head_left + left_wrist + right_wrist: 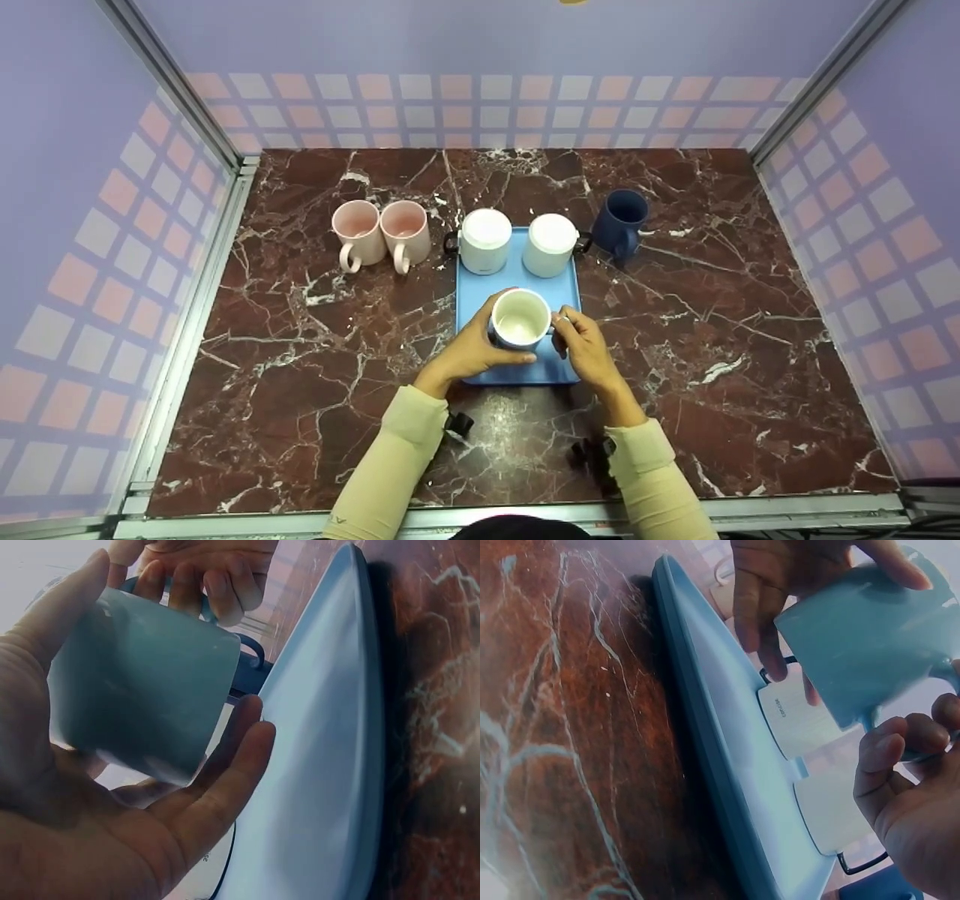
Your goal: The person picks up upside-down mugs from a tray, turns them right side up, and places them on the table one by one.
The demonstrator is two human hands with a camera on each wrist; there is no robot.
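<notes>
A light blue mug (pixel 517 346) with a pale inside is held over the near part of a blue tray (pixel 474 294). My left hand (pixel 474 349) grips the mug's body from the left, thumb on the near side. From the right, my right hand (pixel 587 346) has its fingers curled round the handle. The left wrist view shows the mug's smooth wall (pixel 142 682) above the tray surface, while in the right wrist view the mug (pixel 870 637) hangs tilted between both hands. Two white lidded mugs (pixel 485 241) (pixel 550 246) with black handles stand at the tray's far end.
Two pink mugs (pixel 358 234) (pixel 406 234) stand side by side left of the tray, handles toward me. A dark blue mug (pixel 621 217) stands beyond the tray's far right corner. Patterned walls close off the back and sides of the dark red marbled table (pixel 315 405).
</notes>
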